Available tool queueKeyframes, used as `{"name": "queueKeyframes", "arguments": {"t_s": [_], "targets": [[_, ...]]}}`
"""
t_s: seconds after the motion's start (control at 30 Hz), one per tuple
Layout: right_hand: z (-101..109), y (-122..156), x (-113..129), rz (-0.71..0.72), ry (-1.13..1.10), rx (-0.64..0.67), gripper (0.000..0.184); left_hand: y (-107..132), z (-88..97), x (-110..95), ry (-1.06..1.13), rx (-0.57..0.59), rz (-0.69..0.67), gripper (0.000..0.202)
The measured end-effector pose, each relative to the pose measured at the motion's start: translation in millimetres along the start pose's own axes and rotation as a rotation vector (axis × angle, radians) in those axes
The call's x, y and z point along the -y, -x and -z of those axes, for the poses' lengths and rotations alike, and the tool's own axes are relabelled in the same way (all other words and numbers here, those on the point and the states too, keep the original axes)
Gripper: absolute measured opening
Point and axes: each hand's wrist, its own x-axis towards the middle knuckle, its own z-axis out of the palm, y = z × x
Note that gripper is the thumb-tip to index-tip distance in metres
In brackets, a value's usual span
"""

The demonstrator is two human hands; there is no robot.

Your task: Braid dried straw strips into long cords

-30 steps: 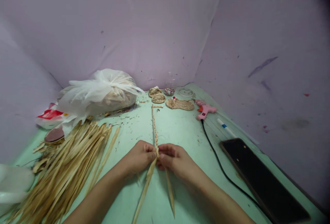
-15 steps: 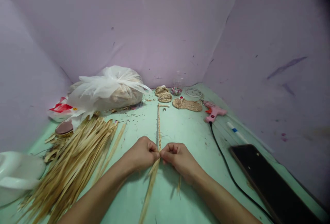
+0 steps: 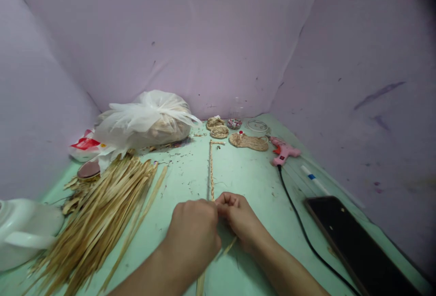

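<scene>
A thin braid of dry straw-like strips (image 3: 211, 168) runs away from me along the table, its far end bent to the right. At its near end my left hand (image 3: 195, 228) is closed, knuckles up, hiding the strands beneath it. My right hand (image 3: 235, 212) pinches the near end of the braid just beside it, thumb against fingers. A loose strip (image 3: 230, 246) sticks out below the right hand, and another strip (image 3: 200, 283) hangs toward me from under the left wrist.
To the left lie a heap of dry strips (image 3: 98, 218), a white jug (image 3: 29, 237) and a tied plastic bag (image 3: 146, 118). Woven soles (image 3: 248, 142) and a bead container (image 3: 234, 124) sit at the back. On the right are a pink glue gun (image 3: 284, 149), its cord and a phone (image 3: 361, 246).
My left hand has turned knuckles-up and come nearer, over the braid's near end. The right hand stays pinching there. The view has shifted slightly.
</scene>
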Motion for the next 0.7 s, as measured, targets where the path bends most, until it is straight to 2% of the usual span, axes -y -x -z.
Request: {"name": "queueKeyframes", "arguments": {"t_s": [0.13, 0.2, 0.27, 0.33, 0.37, 0.4, 0.47, 0.5, 0.53, 0.63, 0.7], "targets": [[0, 5, 5, -0.069, -0.134, 0.025, 0.007, 14, -25.2, -22, -0.071, -0.048, -0.096, 0.028], [0, 6, 6, -0.078, -0.164, 0.052, 0.010, 18, -36.7, -28, -0.059, -0.036, -0.167, 0.026], [1, 6, 5, -0.075, -0.143, 0.049, 0.011, 18, -38.0, -29, -0.009, 0.021, -0.237, 0.021], [2, 4, 4, -0.075, -0.111, 0.038, 0.012, 17, -26.7, -25, 0.074, 0.066, -0.254, 0.017], [3, 4, 4, -0.076, -0.110, 0.043, 0.012, 15, -17.9, -20, 0.129, 0.057, -0.228, 0.017], [4, 3, 4, -0.075, -0.109, 0.055, 0.011, 11, -8.8, -14, 0.185, -0.004, -0.165, 0.020], [4, 3, 5, -0.066, -0.094, 0.083, 0.012, 2, 5.1, -2, 0.306, -0.210, 0.055, 0.026], [4, 4, 5, -0.058, -0.082, 0.090, 0.013, -3, 7.7, 3, 0.418, -0.270, 0.132, 0.028], [4, 5, 6, -0.054, -0.074, 0.100, 0.014, -9, 7.1, 7, 0.571, -0.226, 0.180, 0.033], [3, 6, 8, -0.041, -0.134, 0.177, 0.015, -23, -7.7, 12, 1.096, 0.150, 0.262, 0.041], [3, 5, 9, -0.027, -0.155, 0.214, 0.014, -27, -17.2, 13, 1.264, 0.327, 0.305, 0.036]]}}
